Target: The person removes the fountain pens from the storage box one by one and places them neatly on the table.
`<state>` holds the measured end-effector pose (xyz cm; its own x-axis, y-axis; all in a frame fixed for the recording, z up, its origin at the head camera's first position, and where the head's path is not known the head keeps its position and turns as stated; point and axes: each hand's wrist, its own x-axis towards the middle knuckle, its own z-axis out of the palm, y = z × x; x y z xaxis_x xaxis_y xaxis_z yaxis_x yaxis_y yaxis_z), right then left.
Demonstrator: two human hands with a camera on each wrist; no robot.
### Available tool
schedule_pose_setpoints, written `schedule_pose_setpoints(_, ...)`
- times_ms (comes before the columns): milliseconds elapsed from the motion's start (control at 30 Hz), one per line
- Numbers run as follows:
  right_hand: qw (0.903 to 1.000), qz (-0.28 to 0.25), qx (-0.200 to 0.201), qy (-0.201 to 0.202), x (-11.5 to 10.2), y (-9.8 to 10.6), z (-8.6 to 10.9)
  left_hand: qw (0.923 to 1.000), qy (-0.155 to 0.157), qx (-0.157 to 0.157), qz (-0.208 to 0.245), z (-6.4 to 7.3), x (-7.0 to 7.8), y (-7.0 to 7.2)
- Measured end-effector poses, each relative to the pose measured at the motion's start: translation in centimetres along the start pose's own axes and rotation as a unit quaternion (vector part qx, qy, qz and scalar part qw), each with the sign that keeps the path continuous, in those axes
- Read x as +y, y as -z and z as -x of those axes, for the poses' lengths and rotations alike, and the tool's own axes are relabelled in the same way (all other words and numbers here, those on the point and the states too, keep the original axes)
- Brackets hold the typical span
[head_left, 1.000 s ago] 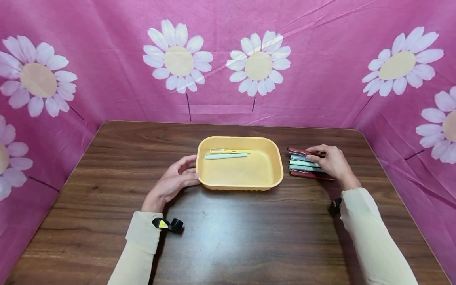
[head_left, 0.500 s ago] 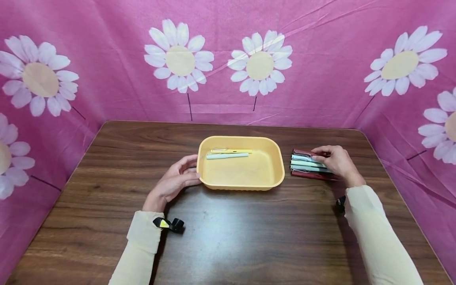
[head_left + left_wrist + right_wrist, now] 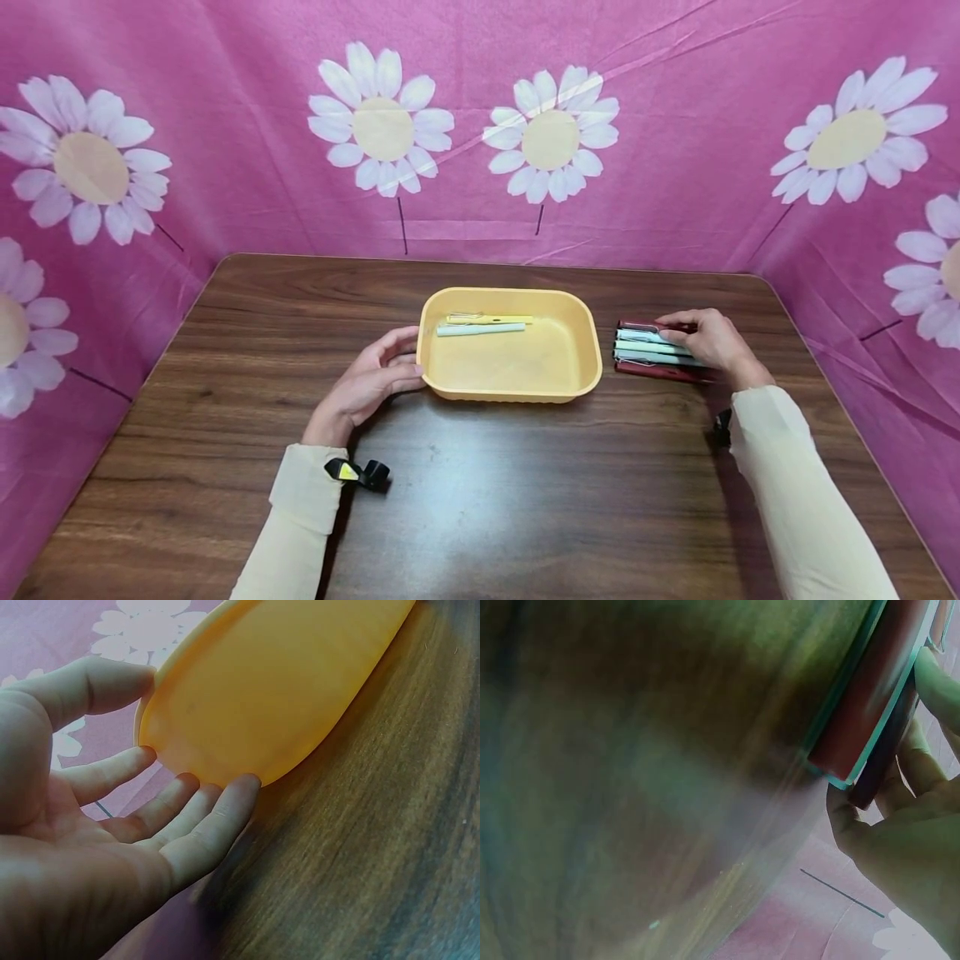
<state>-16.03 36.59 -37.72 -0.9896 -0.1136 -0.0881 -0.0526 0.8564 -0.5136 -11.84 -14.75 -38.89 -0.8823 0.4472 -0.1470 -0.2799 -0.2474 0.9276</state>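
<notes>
In the head view, a yellow tray (image 3: pixel 517 363) sits on the table with a yellow pen (image 3: pixel 510 320) and a pale mint pen (image 3: pixel 480 330) side by side at its back left. My left hand (image 3: pixel 367 379) touches the tray's left end, its fingers loosely spread along the outer wall. To the right of the tray, a row of pens lies flush: a dark red pen (image 3: pixel 632 325) at the back, several light blue and green pens (image 3: pixel 647 346), and another dark red pen (image 3: pixel 648 369) in front. My right hand (image 3: pixel 708 340) pinches the back dark red pen, covering the row's right ends.
The brown wooden table (image 3: pixel 480 500) extends in front of the tray and to both sides. A pink cloth (image 3: pixel 465 225) printed with daisies hangs behind and beside it. A black strap with a small camera (image 3: pixel 358 473) is on the left wrist.
My right hand has brought the back dark red pen down and slightly right, so it now lies in line against the other pens. The left hand stays at the tray.
</notes>
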Motion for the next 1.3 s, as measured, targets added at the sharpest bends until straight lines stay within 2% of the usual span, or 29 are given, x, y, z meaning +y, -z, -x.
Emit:
schedule_pose_setpoints(167,0.9999,-0.001,-0.011,0.007,0.11,0.19,-0.14,1.0,-0.001,0.0,-0.001,0.02,0.01,-0.01)
schedule_pose_setpoints(533,0.9996,-0.002,-0.028,-0.009,-0.14,0.32,0.0,1.0,0.003,0.002,-0.003,0.11,-0.03,0.04)
schedule_pose_setpoints(800,1.0,-0.002,-0.006,0.003,-0.21,0.31,0.19,1.0,0.002,0.001,-0.004,0.18,0.09,0.01)
schedule_pose_setpoints(1167,0.999,-0.017,0.009,-0.039,-0.44,0.71,0.43,1.0,0.003,0.001,-0.008,0.07,-0.14,0.14)
schedule_pose_setpoints(1300,0.999,-0.022,0.019,-0.034,-0.67,0.7,0.4,0.9999,0.005,0.002,-0.009,0.04,-0.03,0.19)
